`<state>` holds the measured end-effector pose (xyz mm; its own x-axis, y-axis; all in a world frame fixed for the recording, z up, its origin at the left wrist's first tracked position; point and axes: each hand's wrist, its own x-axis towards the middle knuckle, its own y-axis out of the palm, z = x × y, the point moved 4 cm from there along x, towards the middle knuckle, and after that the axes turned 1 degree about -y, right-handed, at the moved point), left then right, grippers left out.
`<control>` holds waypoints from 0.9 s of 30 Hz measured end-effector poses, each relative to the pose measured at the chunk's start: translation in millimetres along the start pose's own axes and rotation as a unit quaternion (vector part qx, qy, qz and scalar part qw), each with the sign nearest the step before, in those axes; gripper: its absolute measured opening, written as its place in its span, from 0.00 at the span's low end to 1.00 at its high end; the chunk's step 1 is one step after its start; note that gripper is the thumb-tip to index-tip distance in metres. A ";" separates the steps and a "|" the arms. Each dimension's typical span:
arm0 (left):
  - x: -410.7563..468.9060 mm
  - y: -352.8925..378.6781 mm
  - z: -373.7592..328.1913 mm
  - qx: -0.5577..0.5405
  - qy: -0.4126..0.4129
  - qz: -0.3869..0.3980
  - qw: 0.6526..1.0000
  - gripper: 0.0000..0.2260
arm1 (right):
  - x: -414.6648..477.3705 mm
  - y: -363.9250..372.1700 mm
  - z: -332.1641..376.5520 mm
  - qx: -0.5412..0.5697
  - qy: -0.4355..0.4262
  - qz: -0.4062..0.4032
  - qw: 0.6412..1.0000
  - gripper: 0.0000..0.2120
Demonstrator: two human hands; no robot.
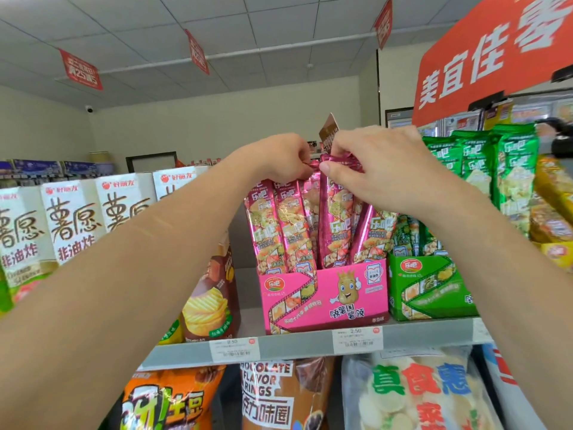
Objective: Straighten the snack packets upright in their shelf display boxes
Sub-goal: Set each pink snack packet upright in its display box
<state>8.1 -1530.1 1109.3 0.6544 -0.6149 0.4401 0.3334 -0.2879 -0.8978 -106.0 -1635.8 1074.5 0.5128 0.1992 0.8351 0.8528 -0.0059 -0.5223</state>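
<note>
A pink display box (322,299) stands on the top shelf and holds several tall pink snack packets (279,225). My left hand (279,156) pinches the top edges of the packets near the middle. Just to its right, my right hand (381,169) pinches the top of another pink packet (333,218), thumb in front. The packets on the right side of the box lean to the right. Beside it stands a green display box (431,287) with several green packets (483,169) upright in it.
White snack cartons (71,218) line the shelf at left. A brown chip bag (214,290) stands beside the pink box. Price tags (356,338) hang on the shelf edge (294,346). Large snack bags (412,395) fill the shelf below. A red sign (483,54) hangs at upper right.
</note>
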 end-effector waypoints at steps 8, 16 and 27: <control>-11.4 -24.0 14.3 -0.234 -0.033 -0.218 0.947 0.07 | 6.8 -1.1 -0.1 0.016 0.000 0.085 0.996 0.14; -75.9 -76.1 15.1 -0.334 0.047 -0.589 0.734 0.03 | 7.1 -5.8 4.8 -0.016 -0.005 0.031 0.999 0.24; -138.6 -67.1 10.4 -0.356 0.019 -0.595 0.720 0.10 | -16.0 -9.4 21.5 0.108 0.009 -0.109 0.988 0.13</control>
<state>-97.9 -1418.0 1108.7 0.1689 0.3631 0.9163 0.2001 -0.9230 0.3288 -124.4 -1617.9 1062.3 0.3226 0.1547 0.9338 0.9034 0.2441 -0.3525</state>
